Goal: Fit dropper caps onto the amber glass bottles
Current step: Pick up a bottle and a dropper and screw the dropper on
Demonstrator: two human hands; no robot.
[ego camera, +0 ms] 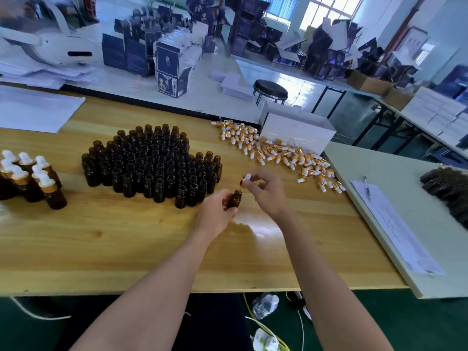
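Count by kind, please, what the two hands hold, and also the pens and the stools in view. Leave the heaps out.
Amber glass bottle, gripped by the left hand: 1
Dropper cap, pinched by the right hand: 1
Pen: 1
Round stool: 1
Total: 4

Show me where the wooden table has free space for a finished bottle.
The table is bare along its near edge, below the open bottles, and in the gap between them and the capped bottles. Crowded: the cap pile by the white box.
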